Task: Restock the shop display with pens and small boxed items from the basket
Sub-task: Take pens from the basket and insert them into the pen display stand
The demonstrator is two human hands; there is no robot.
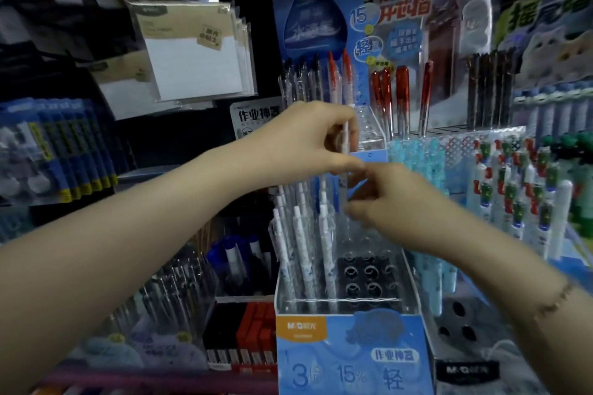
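A: Where's the pen right now?

B: Up in the left hand, pinched between thumb and curled fingers, above the clear stand with the blue front. It's over the far part of that stand, not in a hole yet.

A: And the right hand?

B: Just below and to the right, fingers curled toward the pen's lower end, close to the left thumb. It's blurred, so I cannot tell whether it has actually pinched the pen or anything else.

A: How will it handle?

B: My guess is light and stiff: a thin plastic barrel, smooth enough to slip if squeezed only at the tip. Not fragile, but 1 loose pinch could let it swing. I'd hold it around the middle of the barrel with 2 or 3 fingertips and leave the bottom end free to find a hole.

A: Which way does it point?

B: The long axis is nearly upright, leaning a little, much like the white pens standing in the left rows of the stand. Which end is the writing tip I can't make out; the hand covers part of it.

A: Room for it?

B: Yes, the holes on the stand's right side show dark and unfilled.
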